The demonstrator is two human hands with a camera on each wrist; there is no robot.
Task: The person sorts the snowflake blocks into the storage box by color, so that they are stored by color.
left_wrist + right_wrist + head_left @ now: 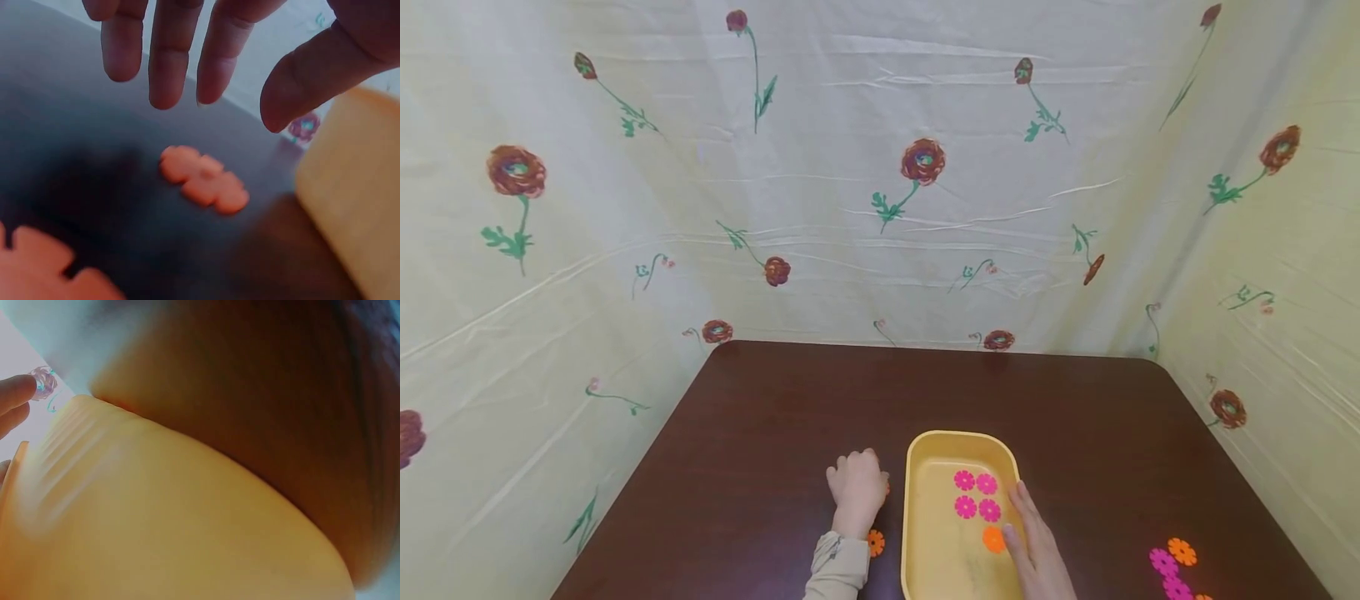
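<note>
A yellow plastic tray (917, 500) with rounded corners sits on the near middle of the dark brown desk (775, 417). Inside it lie four pink flower-shaped discs (976, 494) in a square, with one orange flower disc (993, 539) just nearer. The right hand (1037, 550) rests along the tray's right rim, fingers straight and flat, one fingertip beside the orange disc; it grips nothing. The right wrist view shows only blurred yellow tray wall.

The left hand (856, 487) is just left of the tray, hovering over the desk with fingers (169, 62) spread downward and relaxed, holding nothing. Below them lies an orange flower-shaped piece (203, 179), flat with notched petals, and another orange piece (50, 265) lies nearer, beside the beige sleeve (838, 567).

At the near right corner of the desk is a small cluster of pink and orange discs (1172, 567).

Pale yellow cloth (880, 183) printed with red flowers and green stems hangs round the desk on the left, far and right sides.
</note>
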